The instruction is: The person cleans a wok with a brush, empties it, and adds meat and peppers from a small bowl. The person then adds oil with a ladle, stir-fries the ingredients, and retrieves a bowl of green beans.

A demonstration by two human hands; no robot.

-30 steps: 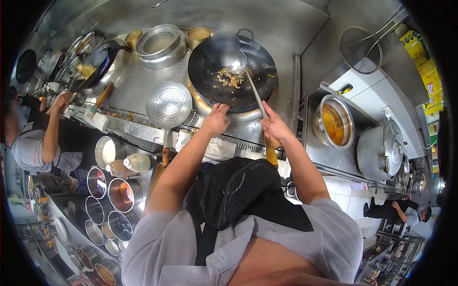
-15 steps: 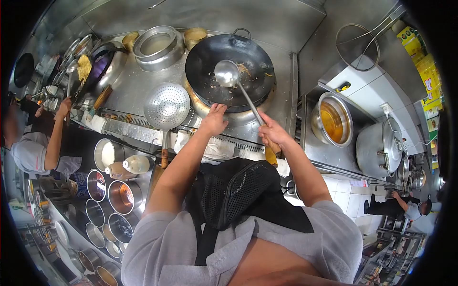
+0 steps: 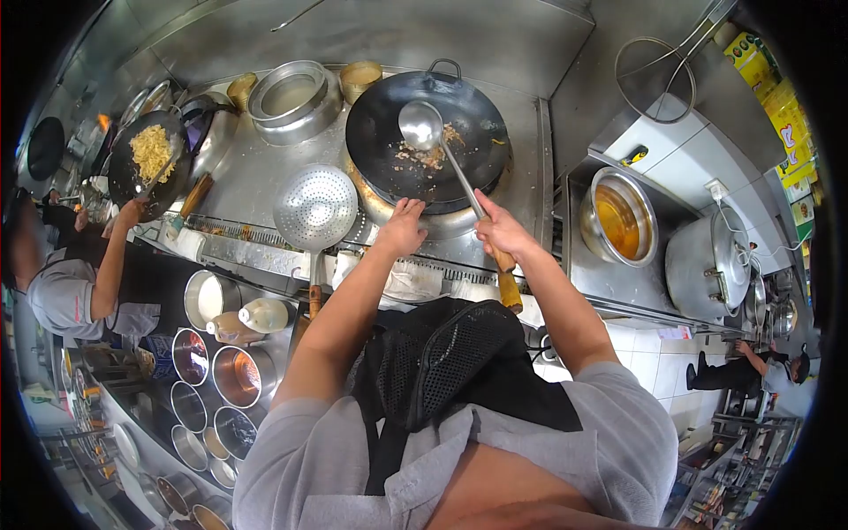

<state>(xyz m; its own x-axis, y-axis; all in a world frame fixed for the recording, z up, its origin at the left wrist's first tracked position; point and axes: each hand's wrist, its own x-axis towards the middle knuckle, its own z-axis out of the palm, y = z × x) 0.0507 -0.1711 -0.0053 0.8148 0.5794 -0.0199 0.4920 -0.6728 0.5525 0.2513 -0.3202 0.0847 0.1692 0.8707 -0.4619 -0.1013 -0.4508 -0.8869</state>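
A black wok (image 3: 486,115) stands on the burner ahead of me, with bits of chopped food (image 3: 433,159) at its bottom. My left hand (image 3: 402,230) is at the wok's near edge, fingers curled at the rim; the part it grips is hidden beneath them. In my right hand (image 3: 503,231) is the long handle of a metal ladle (image 3: 421,125), whose wooden end sticks out below the fist. The ladle's bowl hangs over the left half of the wok, beside the food. Left of my left hand, a perforated strainer (image 3: 315,208) lies flat.
Behind the strainer stands a metal pot (image 3: 294,102). On the right are a bowl of orange liquid (image 3: 623,216) and a lidded pot (image 3: 702,269). Containers (image 3: 243,375) and bottles stand at lower left. A co-worker (image 3: 66,291) at left handles another wok of food (image 3: 152,155).
The ladle bowl has moved from over the food to the wok's left part, then slightly up. My left hand has stayed at the rim. The co-worker's wok now shows its contents from above.
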